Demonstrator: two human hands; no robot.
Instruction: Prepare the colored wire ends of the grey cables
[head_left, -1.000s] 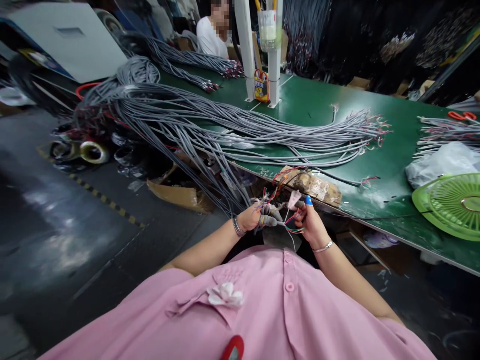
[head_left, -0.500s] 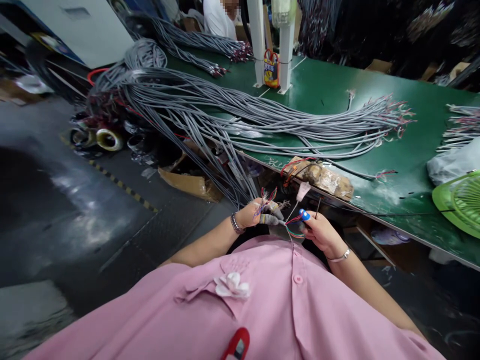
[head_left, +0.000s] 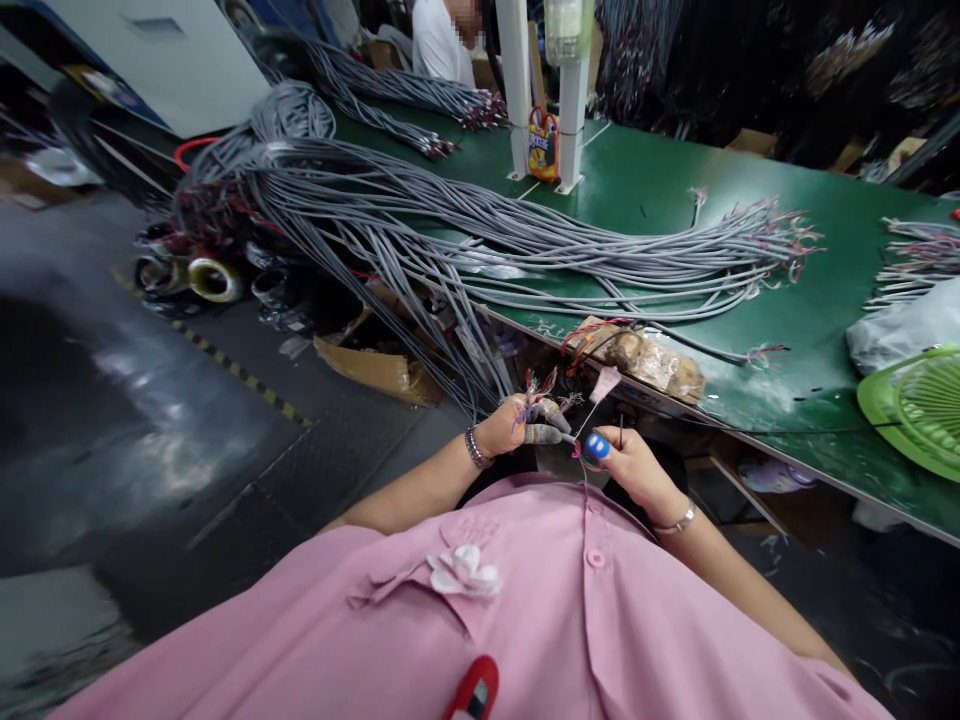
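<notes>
My left hand (head_left: 504,426), with grey covers on some fingers, is closed on a grey cable (head_left: 568,439) in front of my shirt. Frayed coloured wire ends (head_left: 537,384) stick up beside the same hand. My right hand (head_left: 639,468) is pinched close to the cable's end, where coloured wires (head_left: 577,450) come out. A blue cover (head_left: 597,445) sits on its thumb. The wires' far ends are hidden at those fingers. Just above, a pink tag-like piece (head_left: 605,383) is seen with a thin pale strand running down toward the cable.
A thick bundle of grey cables (head_left: 525,225) lies across the green table (head_left: 645,180) and hangs over its left edge. A tape-wrapped block (head_left: 660,362) sits at the near edge. A green fan (head_left: 919,410) stands at the right. Beyond the table is a person in white (head_left: 441,42).
My right hand has shifted slightly left and down toward the cable's end, its thumb turning toward me. The coloured wires show less now. My left hand stays nearly still.
</notes>
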